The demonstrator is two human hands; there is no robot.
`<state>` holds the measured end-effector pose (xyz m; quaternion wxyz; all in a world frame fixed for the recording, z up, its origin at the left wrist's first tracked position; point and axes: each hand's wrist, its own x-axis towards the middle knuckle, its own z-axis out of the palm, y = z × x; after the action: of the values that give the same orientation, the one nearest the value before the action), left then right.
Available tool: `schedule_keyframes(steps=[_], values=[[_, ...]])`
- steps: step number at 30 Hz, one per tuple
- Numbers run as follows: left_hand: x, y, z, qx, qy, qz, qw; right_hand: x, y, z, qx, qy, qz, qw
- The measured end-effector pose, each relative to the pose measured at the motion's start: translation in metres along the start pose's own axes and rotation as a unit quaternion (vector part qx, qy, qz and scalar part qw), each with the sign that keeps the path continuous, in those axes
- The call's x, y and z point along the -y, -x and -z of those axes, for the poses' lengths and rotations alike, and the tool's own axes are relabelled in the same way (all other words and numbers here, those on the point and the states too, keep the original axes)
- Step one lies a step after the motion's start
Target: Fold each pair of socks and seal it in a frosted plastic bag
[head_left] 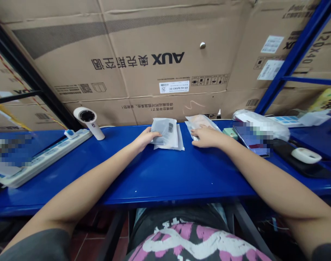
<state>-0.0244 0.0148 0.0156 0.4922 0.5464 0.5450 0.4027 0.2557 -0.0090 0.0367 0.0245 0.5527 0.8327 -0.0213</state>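
Observation:
Near the middle of the blue table, my left hand (147, 139) is closed on the left edge of a frosted plastic bag (163, 131), thumb on top. Something dark and flat shows through this bag, along with a small dark printed patch. Under it lies a second frosted bag (180, 141), its right and lower edges sticking out. To the right, my right hand (206, 137) lies over another frosted bag (201, 120) with its fingers apart, touching it. Pale orange and white contents show faintly through that bag, and the hand covers its lower part.
A white handheld fan (89, 121) and a long power strip (53, 154) are on the left. To the right are a small green box (230, 133), a phone (252, 140), a plastic-wrapped item (274, 127) and a white mouse (306, 155). Cardboard (143, 32) stands behind the table (165, 177).

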Motion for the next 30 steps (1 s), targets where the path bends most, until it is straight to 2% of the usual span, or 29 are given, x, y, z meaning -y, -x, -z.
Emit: schedule_keyframes(steps=[2, 4, 7, 9, 11, 13, 15, 16, 17, 18, 20, 22, 24, 27, 30], values=[[-0.002, 0.001, 0.001, 0.001, -0.016, -0.033, 0.999, -0.001, 0.001, 0.001, 0.007, 0.013, -0.008, 1.000], [-0.004, 0.005, 0.000, 0.018, -0.034, -0.076, 0.996, 0.000, 0.002, 0.002, -0.011, 0.015, 0.004, 1.000], [-0.009, 0.014, -0.006, 0.052, -0.024, -0.148, 0.987, 0.003, -0.002, 0.004, -0.089, -0.066, 0.038, 0.993], [-0.013, 0.023, -0.012, 0.081, 0.025, -0.172, 0.981, 0.004, -0.006, 0.004, -0.158, -0.170, 0.034, 0.972], [-0.016, 0.033, -0.019, 0.110, 0.090, -0.172, 0.975, 0.005, -0.011, 0.004, -0.220, -0.297, 0.005, 0.929], [-0.018, 0.042, -0.027, 0.136, 0.136, -0.164, 0.968, 0.006, -0.015, 0.001, -0.263, -0.435, -0.021, 0.861], [-0.018, 0.048, -0.032, 0.166, 0.148, -0.148, 0.964, 0.006, -0.016, -0.001, -0.278, -0.545, -0.033, 0.790], [-0.018, 0.049, -0.034, 0.178, 0.149, -0.135, 0.963, 0.006, -0.016, -0.001, -0.285, -0.574, -0.037, 0.767], [-0.019, 0.049, -0.035, 0.186, 0.151, -0.121, 0.963, 0.007, -0.015, -0.002, -0.290, -0.585, -0.040, 0.756], [-0.019, 0.047, -0.035, 0.184, 0.158, -0.109, 0.964, 0.008, -0.014, -0.001, -0.293, -0.587, -0.041, 0.754], [-0.019, 0.042, -0.033, 0.144, 0.177, -0.106, 0.968, 0.011, -0.012, 0.000, -0.285, -0.583, -0.036, 0.760], [-0.021, 0.035, -0.028, 0.075, 0.167, -0.138, 0.973, 0.015, -0.010, 0.001, -0.266, -0.582, -0.023, 0.768], [-0.023, 0.030, -0.025, 0.025, 0.105, -0.184, 0.977, 0.021, -0.010, 0.001, -0.255, -0.576, -0.011, 0.776], [-0.025, 0.027, -0.023, 0.036, -0.056, -0.242, 0.968, 0.031, -0.011, -0.001, -0.255, -0.553, 0.027, 0.793], [-0.025, 0.032, -0.027, 0.059, -0.180, -0.303, 0.934, 0.042, -0.010, -0.006, -0.212, -0.541, 0.092, 0.809]])
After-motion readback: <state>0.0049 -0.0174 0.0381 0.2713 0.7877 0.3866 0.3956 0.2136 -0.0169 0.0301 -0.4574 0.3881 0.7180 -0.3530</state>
